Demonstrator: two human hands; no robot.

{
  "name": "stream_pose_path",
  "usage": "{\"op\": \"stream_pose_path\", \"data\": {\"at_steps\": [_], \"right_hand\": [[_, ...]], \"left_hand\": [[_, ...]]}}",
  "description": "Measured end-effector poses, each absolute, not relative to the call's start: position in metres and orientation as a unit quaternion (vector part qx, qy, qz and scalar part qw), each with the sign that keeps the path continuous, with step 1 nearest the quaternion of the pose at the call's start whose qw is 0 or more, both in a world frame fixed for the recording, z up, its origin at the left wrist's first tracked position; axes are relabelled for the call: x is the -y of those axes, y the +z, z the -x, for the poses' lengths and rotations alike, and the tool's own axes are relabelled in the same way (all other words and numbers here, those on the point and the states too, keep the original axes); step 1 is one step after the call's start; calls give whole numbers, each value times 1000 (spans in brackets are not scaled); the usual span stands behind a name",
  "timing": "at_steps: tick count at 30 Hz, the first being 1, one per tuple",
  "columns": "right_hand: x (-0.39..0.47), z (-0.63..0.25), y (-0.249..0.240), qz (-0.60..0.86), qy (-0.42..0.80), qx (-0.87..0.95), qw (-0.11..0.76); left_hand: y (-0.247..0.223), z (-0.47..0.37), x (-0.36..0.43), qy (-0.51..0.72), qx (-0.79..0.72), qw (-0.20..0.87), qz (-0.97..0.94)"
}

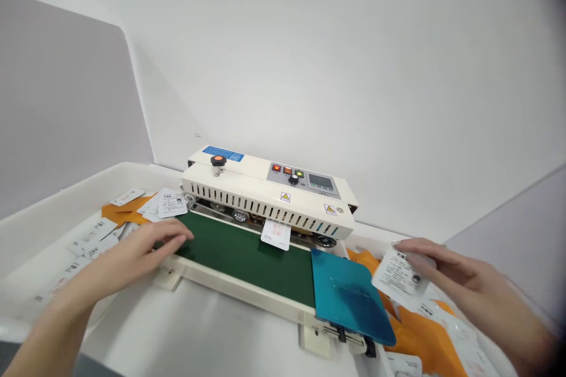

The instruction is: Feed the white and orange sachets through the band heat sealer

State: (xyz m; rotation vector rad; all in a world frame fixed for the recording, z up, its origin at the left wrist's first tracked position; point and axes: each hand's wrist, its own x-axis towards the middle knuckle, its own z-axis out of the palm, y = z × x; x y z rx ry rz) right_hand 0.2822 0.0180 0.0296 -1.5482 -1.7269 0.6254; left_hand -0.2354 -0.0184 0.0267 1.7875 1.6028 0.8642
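Note:
My right hand (460,282) pinches a white printed sachet (400,276) by its upper edge, to the right of the blue plate (349,297) at the end of a band sealer (269,194). Over the left end of the sealer's green conveyor belt (230,253) is my left hand (150,247), its fingers loosely bent and apart from the thumb, with nothing seen in it. Another white sachet (276,234) lies on the belt, its far edge hidden under the sealer's slotted cover.
Left of the sealer, a white tray (26,212) holds several white sachets and orange packets (128,212). More orange packets (420,335) and white sachets lie in a bin on the right. Knobs and lit switches (287,170) sit atop the sealer, with a white wall behind.

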Motion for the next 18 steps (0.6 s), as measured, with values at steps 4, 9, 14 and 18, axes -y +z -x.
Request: {"op": "stream_pose_path", "data": {"at_steps": [4,9,14,18], "right_hand": [[9,-220,7,558,277,664,413],[13,-131,-17,503,346,677,412],[10,-60,-24,437,465,684,353],[10,-39,-25,419,497,687,325]], "left_hand": [[6,253,-2,211,-696,39,-685],[-8,258,-17,122,-735,17,-667],[-8,264,-20,106,-748,24,-655],[-6,275,-18,83,-761,31,-643]]}}
